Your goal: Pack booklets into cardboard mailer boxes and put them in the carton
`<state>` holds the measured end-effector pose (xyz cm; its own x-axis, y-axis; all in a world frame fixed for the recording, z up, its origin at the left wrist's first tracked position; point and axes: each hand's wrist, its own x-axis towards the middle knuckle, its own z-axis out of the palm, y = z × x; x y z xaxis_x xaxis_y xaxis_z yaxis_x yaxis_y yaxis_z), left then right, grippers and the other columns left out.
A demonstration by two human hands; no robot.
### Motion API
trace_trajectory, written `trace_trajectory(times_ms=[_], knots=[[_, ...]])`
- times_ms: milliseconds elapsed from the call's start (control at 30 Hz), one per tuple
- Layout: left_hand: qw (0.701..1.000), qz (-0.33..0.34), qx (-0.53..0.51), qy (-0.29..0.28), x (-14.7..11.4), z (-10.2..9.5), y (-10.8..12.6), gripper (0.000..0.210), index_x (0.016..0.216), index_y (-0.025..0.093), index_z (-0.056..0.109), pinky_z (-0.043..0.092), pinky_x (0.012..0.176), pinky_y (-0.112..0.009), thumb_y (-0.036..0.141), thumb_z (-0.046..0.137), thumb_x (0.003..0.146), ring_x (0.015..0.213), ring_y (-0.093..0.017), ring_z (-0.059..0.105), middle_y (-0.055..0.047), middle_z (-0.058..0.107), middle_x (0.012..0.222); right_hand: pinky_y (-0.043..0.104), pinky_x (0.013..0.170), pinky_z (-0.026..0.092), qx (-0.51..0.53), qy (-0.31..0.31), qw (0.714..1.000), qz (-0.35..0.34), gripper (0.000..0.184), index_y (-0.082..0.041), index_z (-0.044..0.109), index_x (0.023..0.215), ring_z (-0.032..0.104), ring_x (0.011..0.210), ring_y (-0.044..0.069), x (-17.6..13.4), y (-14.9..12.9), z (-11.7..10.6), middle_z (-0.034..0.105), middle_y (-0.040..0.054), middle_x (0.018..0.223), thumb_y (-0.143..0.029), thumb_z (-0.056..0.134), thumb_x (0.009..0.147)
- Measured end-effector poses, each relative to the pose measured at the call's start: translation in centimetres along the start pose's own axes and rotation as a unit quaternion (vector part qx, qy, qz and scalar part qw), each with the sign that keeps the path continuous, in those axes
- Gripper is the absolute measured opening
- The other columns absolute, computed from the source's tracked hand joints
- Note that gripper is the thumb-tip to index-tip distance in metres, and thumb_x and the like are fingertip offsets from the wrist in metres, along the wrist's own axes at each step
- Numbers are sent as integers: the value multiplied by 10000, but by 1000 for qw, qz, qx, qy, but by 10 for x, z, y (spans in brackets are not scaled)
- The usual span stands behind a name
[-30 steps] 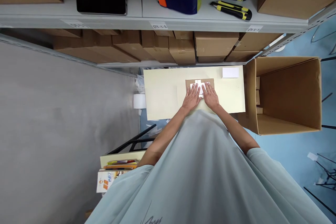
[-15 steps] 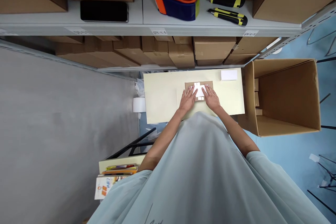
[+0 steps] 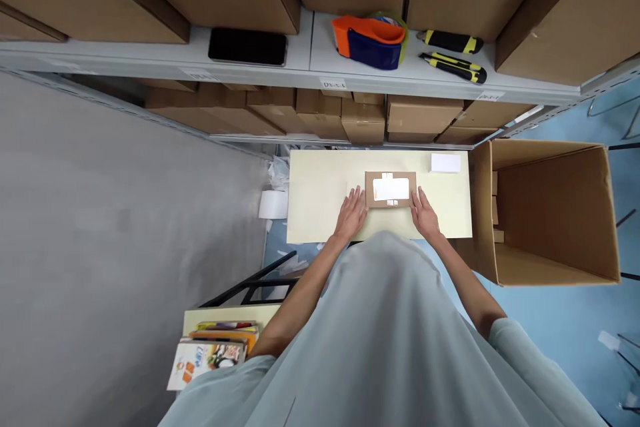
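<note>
A small brown cardboard box point(image 3: 371, 195) lies flat on the pale yellow table point(image 3: 320, 180). On its top is a white label point(image 3: 391, 189), with a short strip of tape at the upper and lower edge. My left hand point(image 3: 351, 213) rests at the box's left side, fingers stretched out, palm down. At the right side, my right hand point(image 3: 425, 215) is open too, its fingertips against or very near the box's edge. A stack of white labels point(image 3: 445, 163) sits toward the table's back right corner.
A large open carton point(image 3: 553, 213) with small boxes inside stands right of the table. Above the back edge, a shelf point(image 3: 300, 80) holds a phone point(image 3: 248, 47), an orange and blue tape dispenser point(image 3: 373, 42) and two utility knives point(image 3: 453, 60). Magazines point(image 3: 210, 360) lie lower left.
Both hands have come off the label on top of the box and moved apart to its two sides. The label is now uncovered. The camera view has shifted a little.
</note>
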<state>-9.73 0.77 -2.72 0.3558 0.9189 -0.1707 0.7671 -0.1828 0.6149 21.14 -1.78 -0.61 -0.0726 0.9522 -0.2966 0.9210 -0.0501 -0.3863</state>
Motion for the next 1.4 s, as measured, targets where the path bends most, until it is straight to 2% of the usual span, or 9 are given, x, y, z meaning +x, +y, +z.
trace_trajectory(times_ms=[133,267,400,533,667,800,1000,1167,1400], knots=[[1000,-10,-21,-11,-1,10,1,630,1731,110,378,276,1406,-614,349,390,1147,1727,-343,293,-200,479,1760,419,937,696,-6,-44,999,32,671,-199,242,1821,690,1408,325,-2,-8,-3,290,122,1864,-322,203,1163],[999,-27,-29,20,7,11,-3,614,1706,99,424,312,1397,-598,316,404,1132,1717,-343,320,-209,536,1717,399,860,689,-38,-65,996,50,681,-202,238,1823,783,1212,312,8,-26,-4,261,127,1869,-306,220,1150],[999,-24,-16,40,11,2,-15,586,1660,142,507,392,1352,-624,315,446,1104,1664,-361,432,-190,608,1660,429,985,668,-48,-54,997,38,662,-149,315,1794,751,1313,333,20,-40,-2,325,192,1839,-265,269,1144],[998,-18,24,64,35,-26,-29,543,1570,120,595,417,1339,-617,352,474,1095,1639,-386,467,-214,574,1681,527,1265,506,-74,36,996,-39,603,-72,487,1677,520,1599,381,50,-47,-14,432,277,1769,-305,451,1122],[988,24,44,148,88,-86,-19,572,1619,115,543,396,1355,-610,375,443,1119,1666,-371,427,-213,537,1714,608,1324,415,-68,158,979,-112,597,-81,494,1658,418,1661,391,106,-73,-69,455,270,1756,-370,470,1135],[965,102,66,233,156,-166,31,584,1661,125,501,350,1389,-579,386,409,1147,1698,-329,375,-193,498,1749,603,1348,361,-51,258,948,-179,636,-66,471,1668,440,1633,377,169,-125,-156,511,273,1708,-444,437,1157],[938,175,154,258,245,-255,116,658,1725,117,435,232,1433,-569,214,427,1073,1748,-303,248,-164,382,1822,528,1291,404,-84,262,941,-196,560,-13,534,1593,518,1503,376,244,-200,-260,569,285,1625,-293,466,1113],[956,108,184,203,277,-270,129,748,1704,77,461,219,1429,-589,88,469,956,1714,-336,335,-197,480,1762,480,1223,424,-140,166,968,-124,506,10,593,1508,588,1385,380,270,-226,-276,664,292,1494,-244,513,1078],[958,102,184,194,277,-260,120,857,1740,69,391,186,1434,-608,95,538,897,1730,-364,286,-209,406,1804,421,1223,411,-134,154,978,-52,447,-14,663,1448,659,1360,320,279,-240,-270,724,278,1447,-160,416,1104]])
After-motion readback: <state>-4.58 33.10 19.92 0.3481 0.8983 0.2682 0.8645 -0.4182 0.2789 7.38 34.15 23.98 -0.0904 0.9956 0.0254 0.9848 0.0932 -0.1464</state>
